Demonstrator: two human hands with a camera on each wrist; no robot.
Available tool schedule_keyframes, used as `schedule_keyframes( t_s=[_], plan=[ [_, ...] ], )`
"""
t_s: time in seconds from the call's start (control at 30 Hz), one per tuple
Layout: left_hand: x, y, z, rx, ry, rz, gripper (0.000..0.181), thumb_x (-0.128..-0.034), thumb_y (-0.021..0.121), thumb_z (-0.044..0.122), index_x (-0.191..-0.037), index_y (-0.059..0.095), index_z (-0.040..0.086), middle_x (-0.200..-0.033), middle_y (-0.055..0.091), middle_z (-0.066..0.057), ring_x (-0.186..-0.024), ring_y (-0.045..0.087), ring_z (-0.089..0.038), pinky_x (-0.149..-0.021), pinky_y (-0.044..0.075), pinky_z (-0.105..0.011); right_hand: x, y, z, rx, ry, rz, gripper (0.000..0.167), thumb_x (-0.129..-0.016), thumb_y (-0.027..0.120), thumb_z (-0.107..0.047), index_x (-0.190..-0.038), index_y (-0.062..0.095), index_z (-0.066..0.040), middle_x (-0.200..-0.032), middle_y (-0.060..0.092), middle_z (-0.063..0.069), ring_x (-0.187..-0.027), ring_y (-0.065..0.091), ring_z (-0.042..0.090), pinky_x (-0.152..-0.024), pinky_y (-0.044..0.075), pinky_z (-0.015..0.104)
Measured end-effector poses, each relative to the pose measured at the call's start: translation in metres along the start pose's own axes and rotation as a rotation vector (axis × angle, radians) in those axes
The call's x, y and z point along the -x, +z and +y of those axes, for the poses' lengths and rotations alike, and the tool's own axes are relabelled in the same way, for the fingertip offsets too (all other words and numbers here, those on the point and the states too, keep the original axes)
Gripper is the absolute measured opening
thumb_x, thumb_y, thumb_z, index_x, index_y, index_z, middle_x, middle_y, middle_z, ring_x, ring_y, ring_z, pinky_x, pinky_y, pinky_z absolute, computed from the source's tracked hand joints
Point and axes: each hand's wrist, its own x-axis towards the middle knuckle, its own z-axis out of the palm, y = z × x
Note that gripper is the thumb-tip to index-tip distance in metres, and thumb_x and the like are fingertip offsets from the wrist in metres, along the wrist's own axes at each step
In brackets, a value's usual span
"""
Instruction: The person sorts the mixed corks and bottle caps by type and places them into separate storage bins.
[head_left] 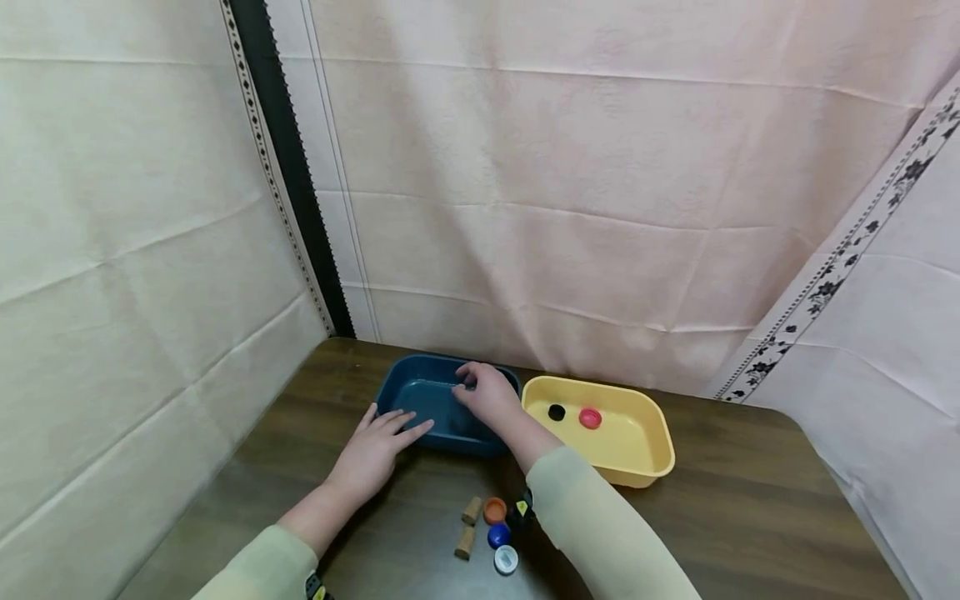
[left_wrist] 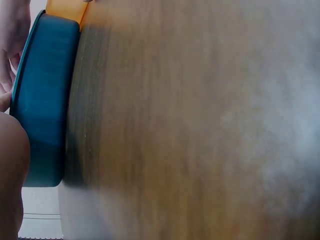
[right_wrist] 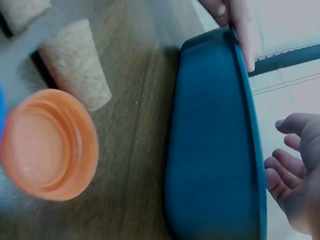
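Note:
My left hand (head_left: 367, 458) lies at the front left rim of a dark blue plastic tray (head_left: 420, 397), its fingers spread. Over the right part of that tray hovers my right hand (head_left: 491, 402); in the right wrist view its thumb and loosely bent fingers (right_wrist: 287, 172) stand apart, with nothing visible between them. On the wooden table in front of the tray are two corks (head_left: 465, 542), an orange bottle cap (head_left: 495, 510), a blue cap (head_left: 498, 535) and a white cap (head_left: 506, 560).
To the right of the blue tray stands a yellow tray (head_left: 630, 442) holding a black round cap (head_left: 557, 412) and a pinkish-red cap (head_left: 590, 418). Pale cloth (head_left: 562, 208) hangs behind the table (head_left: 750, 483) and at both sides.

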Motion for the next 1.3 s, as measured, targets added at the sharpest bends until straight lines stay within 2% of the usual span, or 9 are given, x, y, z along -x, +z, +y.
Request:
schedule_keyframes(
  t_s=[0.33, 0.6, 0.87, 1.1, 1.3],
  plan=[
    [0.0, -0.001, 0.001, 0.007, -0.001, 0.008, 0.08, -0.0825, 0.064, -0.015, -0.145, 0.052, 0.033, -0.14, 0.058, -0.006, -0.131, 0.051, -0.031, -0.115, 0.022, -0.063, 0.034, -0.013, 0.004, -0.214, -0.097, 0.056, 0.029, -0.093, 0.071, -0.026, -0.118, 0.068, -0.012, -0.091, 0.064, -0.005, -0.085, 0.059, 0.015, -0.074, 0.055, 0.03],
    [0.002, -0.002, 0.002, 0.012, 0.005, 0.028, 0.078, -0.0825, 0.063, -0.015, -0.144, 0.054, 0.032, -0.138, 0.059, -0.007, -0.13, 0.051, -0.033, -0.114, 0.023, -0.064, 0.07, -0.018, -0.001, -0.288, -0.138, 0.025, 0.025, -0.093, 0.071, -0.031, -0.117, 0.068, -0.024, -0.093, 0.064, -0.008, -0.086, 0.06, 0.013, -0.073, 0.055, 0.025],
    [0.0, -0.001, 0.002, 0.021, 0.001, 0.019, 0.077, -0.0831, 0.061, -0.015, -0.144, 0.054, 0.031, -0.139, 0.058, -0.007, -0.131, 0.05, -0.033, -0.114, 0.021, -0.064, 0.107, -0.023, 0.001, -0.361, -0.1, -0.05, 0.025, -0.092, 0.071, -0.033, -0.117, 0.067, -0.027, -0.096, 0.065, -0.008, -0.087, 0.06, 0.015, -0.075, 0.055, 0.027],
    [0.0, -0.004, 0.004, 0.018, -0.001, 0.015, 0.077, -0.0829, 0.059, -0.017, -0.144, 0.054, 0.03, -0.14, 0.058, -0.008, -0.131, 0.05, -0.033, -0.114, 0.021, -0.065, 0.135, -0.023, 0.019, -0.424, -0.024, -0.106, 0.029, -0.091, 0.073, -0.032, -0.116, 0.069, -0.019, -0.096, 0.065, -0.003, -0.087, 0.06, 0.019, -0.073, 0.055, 0.027],
    [0.0, -0.004, 0.005, 0.006, -0.002, 0.016, 0.077, -0.0835, 0.058, -0.017, -0.144, 0.054, 0.031, -0.14, 0.058, -0.008, -0.131, 0.05, -0.033, -0.113, 0.023, -0.065, 0.154, -0.025, 0.036, -0.437, 0.005, -0.116, 0.026, -0.09, 0.074, -0.029, -0.114, 0.069, -0.019, -0.096, 0.067, -0.003, -0.089, 0.06, 0.019, -0.074, 0.054, 0.026]
  ],
)
